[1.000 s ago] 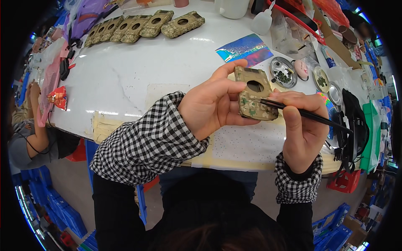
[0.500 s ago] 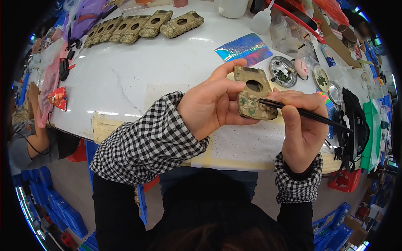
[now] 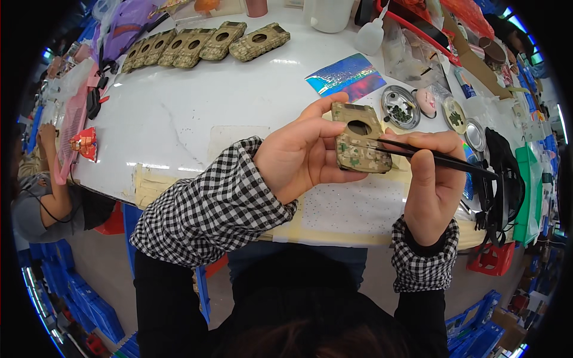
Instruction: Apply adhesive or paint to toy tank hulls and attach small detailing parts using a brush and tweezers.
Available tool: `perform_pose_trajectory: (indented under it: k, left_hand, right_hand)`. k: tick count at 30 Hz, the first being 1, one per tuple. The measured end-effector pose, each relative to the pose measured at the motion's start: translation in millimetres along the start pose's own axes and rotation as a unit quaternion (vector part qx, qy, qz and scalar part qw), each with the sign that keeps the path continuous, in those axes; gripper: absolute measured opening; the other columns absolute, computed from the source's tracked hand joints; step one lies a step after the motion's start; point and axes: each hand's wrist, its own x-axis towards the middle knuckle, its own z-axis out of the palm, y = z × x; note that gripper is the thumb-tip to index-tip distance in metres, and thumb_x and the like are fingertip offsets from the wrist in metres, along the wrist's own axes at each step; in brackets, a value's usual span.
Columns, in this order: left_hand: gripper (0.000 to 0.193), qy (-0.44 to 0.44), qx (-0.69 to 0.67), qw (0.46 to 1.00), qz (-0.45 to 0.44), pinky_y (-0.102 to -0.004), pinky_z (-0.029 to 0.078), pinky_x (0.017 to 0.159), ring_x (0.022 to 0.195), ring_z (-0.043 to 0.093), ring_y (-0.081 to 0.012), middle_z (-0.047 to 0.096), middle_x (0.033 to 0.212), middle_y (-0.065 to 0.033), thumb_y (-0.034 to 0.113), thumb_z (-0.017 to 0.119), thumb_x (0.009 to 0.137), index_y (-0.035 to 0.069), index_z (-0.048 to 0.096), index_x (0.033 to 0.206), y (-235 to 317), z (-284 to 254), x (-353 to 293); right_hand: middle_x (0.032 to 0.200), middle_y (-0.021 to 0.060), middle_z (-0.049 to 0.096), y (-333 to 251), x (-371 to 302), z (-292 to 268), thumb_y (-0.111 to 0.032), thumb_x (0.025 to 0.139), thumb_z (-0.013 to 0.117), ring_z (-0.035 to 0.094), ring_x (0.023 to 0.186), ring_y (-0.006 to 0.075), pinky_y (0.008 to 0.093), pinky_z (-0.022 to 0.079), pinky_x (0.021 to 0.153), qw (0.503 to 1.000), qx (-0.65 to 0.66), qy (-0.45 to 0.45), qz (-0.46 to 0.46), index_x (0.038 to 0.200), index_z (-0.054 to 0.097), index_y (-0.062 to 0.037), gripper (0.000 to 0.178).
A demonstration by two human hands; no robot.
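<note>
My left hand [image 3: 301,146] grips a camouflage-patterned model tank hull [image 3: 360,156] by its left edge, thumb on the top and fingers curled beneath. A round opening shows in the hull's upper face. In my right hand [image 3: 439,179] are black tweezers [image 3: 444,160], their tips parted over the hull's right part. Whether the tips touch the hull, I cannot tell. Just beyond the tweezers stands a round metal dish [image 3: 401,107] with small dark green pieces in it.
Several similar camouflage hulls [image 3: 194,46] line the far left of the white table [image 3: 179,113]. Holographic sheet [image 3: 346,76], squeeze bottle [image 3: 370,37] and a second dish [image 3: 455,114] lie beyond my hands. White dotted paper [image 3: 346,209] covers the near edge. Another person's arm [image 3: 52,200] is at far left.
The tweezer tips have spread apart and shifted slightly right. The hull has moved a little left and down in my left hand.
</note>
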Motion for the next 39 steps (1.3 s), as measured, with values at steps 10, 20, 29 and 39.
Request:
perform_pose_trajectory:
  k: [10,20,29,39]
  left_hand:
    - [0.056,-0.011,-0.003,1.0,0.001,-0.0388,0.055,0.089,0.113,0.057,-0.0269,0.042,0.136,-0.0175,0.019,0.039,0.095,0.012,0.015,0.145,2.0,-0.5,-1.4]
    - [0.057,-0.015,-0.01,1.0,0.0,-0.0382,0.055,0.087,0.112,0.057,-0.0257,0.042,0.135,-0.0172,0.017,0.04,0.094,0.012,0.015,0.145,1.0,-1.9,-1.2]
    - [0.057,-0.019,-0.01,1.0,0.001,-0.0386,0.055,0.088,0.113,0.057,-0.0256,0.042,0.135,-0.017,0.017,0.041,0.094,0.012,0.015,0.145,0.7,-2.0,-0.6]
    - [0.056,-0.019,-0.013,1.0,0.001,-0.0399,0.054,0.089,0.114,0.057,-0.0256,0.042,0.136,-0.016,0.016,0.041,0.094,0.012,0.018,0.144,-0.7,-4.1,-0.8]
  right_hand:
    - [0.097,0.0129,0.062,-1.1,-0.1,2.0,-0.006,0.089,0.06,0.061,0.095,0.0202,0.0324,0.047,0.089,1.0,-0.005,-0.013,-0.026,0.098,0.055,0.0028,0.014]
    - [0.097,0.0117,0.062,1.3,-0.3,2.1,-0.005,0.087,0.063,0.062,0.095,0.0214,0.0352,0.047,0.09,0.998,-0.035,-0.016,-0.043,0.097,0.057,0.0012,0.012]
    - [0.096,0.0121,0.062,1.4,-0.2,2.2,-0.004,0.087,0.063,0.061,0.095,0.0216,0.0345,0.047,0.088,0.998,-0.043,-0.012,-0.049,0.096,0.058,0.0014,0.012]
    - [0.096,0.0121,0.062,1.3,-0.2,2.8,-0.004,0.087,0.063,0.062,0.094,0.0223,0.0351,0.047,0.089,0.998,-0.041,-0.015,-0.048,0.096,0.057,0.0017,0.012]
